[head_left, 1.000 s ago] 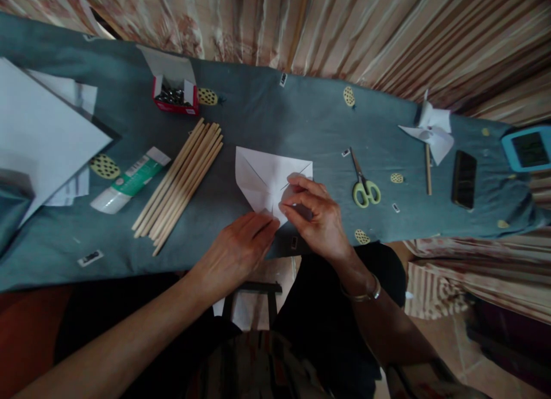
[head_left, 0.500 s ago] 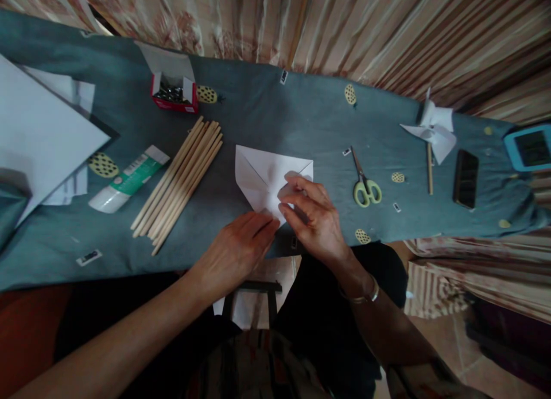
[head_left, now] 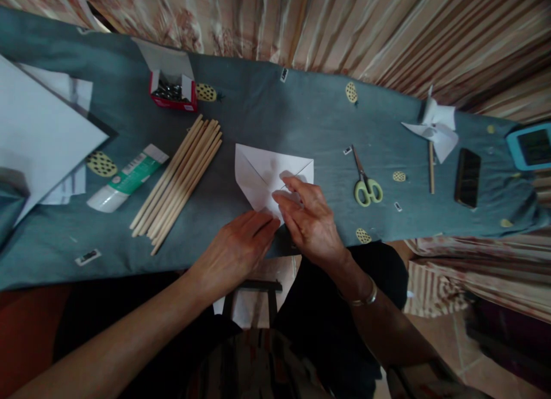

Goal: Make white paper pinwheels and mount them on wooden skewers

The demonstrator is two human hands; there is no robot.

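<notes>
— Paper, where is it lying?

— White paper square (head_left: pixel 262 172), cut and creased along its diagonals, lies flat on the teal cloth (head_left: pixel 275 117), close to the near edge and right in front of me, between the sticks and the scissors.

— What is your left hand doing?

— My left hand (head_left: pixel 235 251) lies palm down with the fingers straight and loose, clenched on nothing. Its fingertips press on the near corner of the sheet.

— And your right?

— My right hand (head_left: pixel 312 224) rests on the right half of the sheet. Thumb and first fingers are pinched together over a flap near the middle, so it is grasping the paper there; the flap itself is mostly hidden under my fingers.

— What lies to the left?

— Just beside the sheet is a bundle of wooden sticks (head_left: pixel 178 183), laid slantwise. Further left comes a green and white glue tube (head_left: pixel 127 179), and behind the sticks an open red box (head_left: pixel 172 92) with small metal bits inside. Large white sheets (head_left: pixel 38 129) cover the far left end.

— To the right?

— Green-handled scissors (head_left: pixel 365 183) lie closed, near my right hand but apart from it. Well beyond them are a finished paper pinwheel (head_left: pixel 434 136) on its stick, a dark phone (head_left: pixel 468 178), and a blue device (head_left: pixel 531 146) at the cloth's end.
</notes>
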